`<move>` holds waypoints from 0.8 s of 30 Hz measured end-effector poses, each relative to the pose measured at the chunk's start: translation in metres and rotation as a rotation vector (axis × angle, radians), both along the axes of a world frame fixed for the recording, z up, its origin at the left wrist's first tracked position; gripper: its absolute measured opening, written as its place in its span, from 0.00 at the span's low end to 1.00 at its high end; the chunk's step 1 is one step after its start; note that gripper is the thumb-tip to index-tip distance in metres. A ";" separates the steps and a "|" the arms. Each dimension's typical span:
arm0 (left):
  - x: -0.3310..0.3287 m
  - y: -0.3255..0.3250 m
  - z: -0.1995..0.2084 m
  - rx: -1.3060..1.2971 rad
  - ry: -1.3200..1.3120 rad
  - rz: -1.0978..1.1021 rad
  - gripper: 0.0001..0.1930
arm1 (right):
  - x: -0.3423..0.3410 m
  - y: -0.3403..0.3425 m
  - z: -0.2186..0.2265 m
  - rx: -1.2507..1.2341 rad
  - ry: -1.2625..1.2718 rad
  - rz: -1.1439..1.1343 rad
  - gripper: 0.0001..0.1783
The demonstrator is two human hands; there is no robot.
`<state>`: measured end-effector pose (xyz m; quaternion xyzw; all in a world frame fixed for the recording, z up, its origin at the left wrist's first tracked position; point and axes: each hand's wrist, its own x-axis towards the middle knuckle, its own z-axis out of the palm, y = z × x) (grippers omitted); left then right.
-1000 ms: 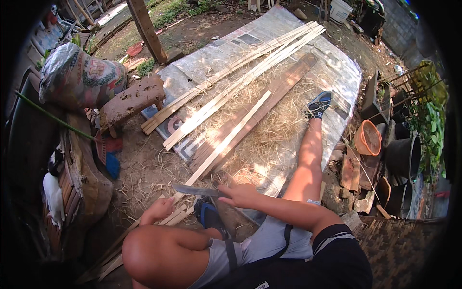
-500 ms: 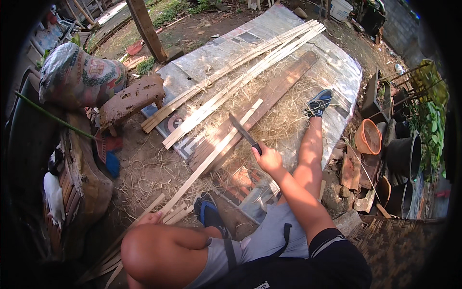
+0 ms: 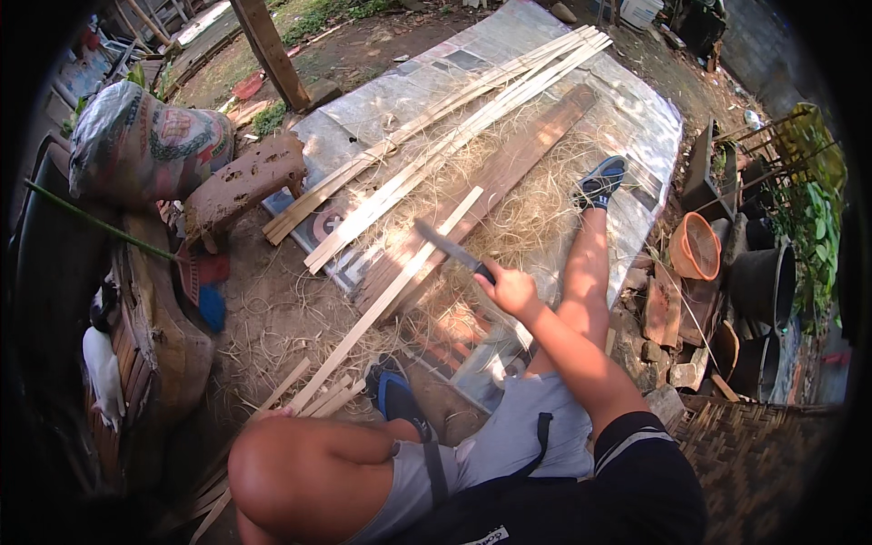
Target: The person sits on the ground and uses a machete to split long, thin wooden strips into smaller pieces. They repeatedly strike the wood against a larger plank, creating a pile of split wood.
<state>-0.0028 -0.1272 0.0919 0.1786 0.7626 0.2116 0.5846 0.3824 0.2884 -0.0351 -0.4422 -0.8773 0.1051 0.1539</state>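
So, small update from my end: a second ago the blade was laid low across the strip, close to my left fingers, and now my right hand [image 3: 514, 292] has the knife [image 3: 452, 245] up near the strip's far end, fingers wrapped round the handle. From this angle the blade crosses over the strip; can't tell if it's actually touching the wood. The pale strip [image 3: 381, 312] itself has slid back toward me a bit too, running from on top of the dark board [image 3: 548, 130] down to beside my bent knee [image 3: 272, 463]. My left hand [image 3: 272, 413] has dropped back with it, so just a sliver shows past the knee, and I honestly can't tell how those fingers are closed. My read on the work: the blade's off the near stretch and over the upper part, and the strip sits further back. Curly shavings [image 3: 536, 227] are all over the sheet [image 3: 656, 113], and the other long strips [image 3: 459, 136] are lying on the far side of the board.
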 end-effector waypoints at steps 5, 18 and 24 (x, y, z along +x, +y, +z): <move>-0.007 0.033 -0.015 0.101 0.140 -0.207 0.19 | 0.018 0.041 -0.022 -0.092 0.129 -0.305 0.21; 0.037 0.136 -0.083 0.350 1.024 -0.679 0.16 | -0.029 -0.047 0.007 -0.062 0.017 0.049 0.24; 0.028 0.120 -0.078 0.288 0.943 -0.648 0.18 | -0.031 -0.048 0.033 -0.048 -0.047 0.141 0.24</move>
